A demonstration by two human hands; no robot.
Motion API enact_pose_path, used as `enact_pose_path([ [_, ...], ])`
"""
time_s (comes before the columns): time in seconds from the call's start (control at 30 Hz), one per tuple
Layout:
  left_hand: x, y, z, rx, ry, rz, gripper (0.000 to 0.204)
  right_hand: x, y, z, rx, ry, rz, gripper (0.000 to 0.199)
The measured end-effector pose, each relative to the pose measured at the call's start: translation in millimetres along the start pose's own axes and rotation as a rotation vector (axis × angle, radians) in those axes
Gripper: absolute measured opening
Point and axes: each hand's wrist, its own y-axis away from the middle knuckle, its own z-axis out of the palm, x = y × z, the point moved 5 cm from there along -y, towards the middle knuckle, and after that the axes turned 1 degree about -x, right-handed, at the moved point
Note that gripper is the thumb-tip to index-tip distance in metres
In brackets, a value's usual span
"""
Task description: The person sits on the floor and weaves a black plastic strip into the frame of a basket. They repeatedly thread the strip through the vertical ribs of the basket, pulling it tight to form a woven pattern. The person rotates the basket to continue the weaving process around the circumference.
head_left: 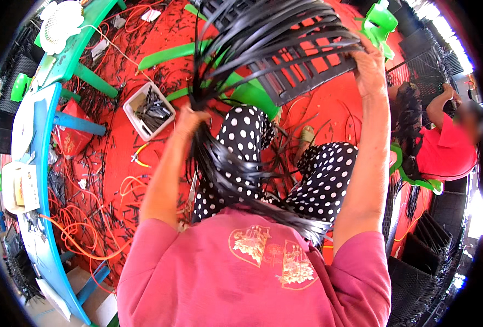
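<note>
Here, left hand: closed around the gathered neck of the strips near the middle of the frame (189, 120), a grip that seems meant to keep loose strands in one bunch.
Right hand: fingers curled at the panel's right edge, upper right of centre (369, 68); whether they pinch strips, panel or both, I cannot tell.
Black strips: one end fans across the upper centre, the other drapes over the polka-dot trousers toward the lower centre (219, 155); the lap probably takes some of the weight.
Slatted panel: black, tilted under the fanned strips at upper centre (307, 82).
Green plastic stool: partly hidden below the panel (252, 94), perhaps serving as its prop; contact is unclear.
White bin: on the red floor, left of centre, holding dark pieces (133, 120), likely placed there for easy reach.
Yellow-handled pliers: on the floor beneath the bin in the frame (139, 155), apparently within reach too.
Blue counter: along the left edge (49, 101), carrying a white box (20, 191).
Co-worker: seated at far right, in a red top (446, 150).
</note>
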Motion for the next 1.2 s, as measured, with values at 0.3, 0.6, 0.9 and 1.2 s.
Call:
enact_pose_path([
  [0.3,319.7,52.8,-303.6,0.915,-1.565,0.874,0.014,-29.2,17.8,38.1,0.14,0.137,-0.065,0.016],
  [0.6,326.3,91.6,-368.5,0.633,-1.915,0.471,0.054,-15.7,7.2,16.2,0.095,0.134,0.023,0.009],
  [0.9,195.2,126.5,-357.9,-0.043,-1.726,-0.382,0.071,-13.9,-1.4,23.6,0.051,0.065,0.022,0.014],
  [1.2,143.6,40.8,66.6,-0.423,-0.482,0.554,0.023,-15.0,0.8,12.7,0.058,0.037,-0.006,0.013],
])
